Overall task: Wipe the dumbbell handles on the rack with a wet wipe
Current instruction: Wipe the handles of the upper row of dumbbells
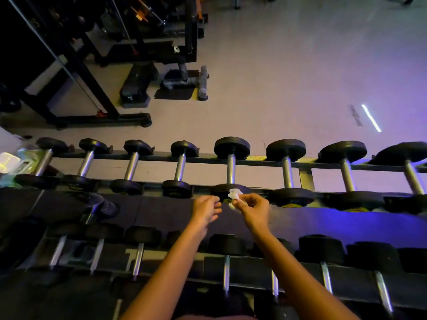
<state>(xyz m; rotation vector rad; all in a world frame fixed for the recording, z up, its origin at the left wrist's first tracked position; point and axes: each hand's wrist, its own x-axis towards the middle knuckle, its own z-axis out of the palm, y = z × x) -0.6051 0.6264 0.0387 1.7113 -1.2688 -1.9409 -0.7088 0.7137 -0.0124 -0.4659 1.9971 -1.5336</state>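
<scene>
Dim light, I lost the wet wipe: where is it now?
Head view, centre: the wet wipe is pinched in the right hand, over the near end of the top row's fifth dumbbell from left.

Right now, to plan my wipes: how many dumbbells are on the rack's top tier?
8, side by side: first dumbbell from the left, second, third, fourth, fifth, sixth, seventh, eighth at the right edge. More may lie beyond the frame.

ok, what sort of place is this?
Most likely a gym: a two-tier rack lined with dumbbells, a black machine frame with cables behind it, and padded rollers on the floor. The right hand pinches a wipe at the rack.
</scene>
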